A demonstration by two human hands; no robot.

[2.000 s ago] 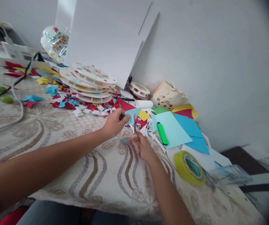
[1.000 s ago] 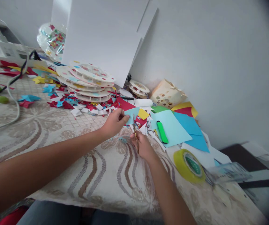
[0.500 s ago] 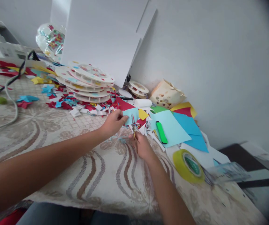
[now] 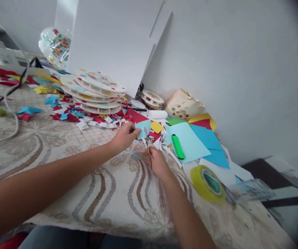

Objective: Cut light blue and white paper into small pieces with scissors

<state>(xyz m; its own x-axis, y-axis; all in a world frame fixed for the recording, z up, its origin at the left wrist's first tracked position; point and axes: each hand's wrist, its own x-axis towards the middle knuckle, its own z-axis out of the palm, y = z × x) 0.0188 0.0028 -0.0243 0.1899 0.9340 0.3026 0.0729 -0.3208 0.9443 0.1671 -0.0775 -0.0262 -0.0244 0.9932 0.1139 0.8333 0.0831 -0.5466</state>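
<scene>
Between the thumb and fingers of my left hand [image 4: 127, 136] is pinched a small light blue piece of paper [image 4: 143, 129], with reddish marks or slits near its right side. My right hand [image 4: 157, 159] is closed around a pair of scissors [image 4: 147, 147], whose blades point up at the paper's lower edge. Thin light blue paper strips [image 4: 133, 154] lie on the tablecloth just below. Behind the held piece are a red sheet [image 4: 134, 116] and a yellow paper piece [image 4: 156, 127].
White discs decorated with paper [image 4: 97, 91] are stacked behind a scatter of paper scraps [image 4: 68, 114]. To the right lie a green cutter [image 4: 178, 146] on a light blue sheet [image 4: 194, 141], blue paper [image 4: 211, 145] and yellow tape [image 4: 207, 183]. Cables [image 4: 16, 117] run at left.
The scissors have dropped slightly away from the paper's middle toward its lower edge. My left hand still pinches the paper in nearly the same place.
</scene>
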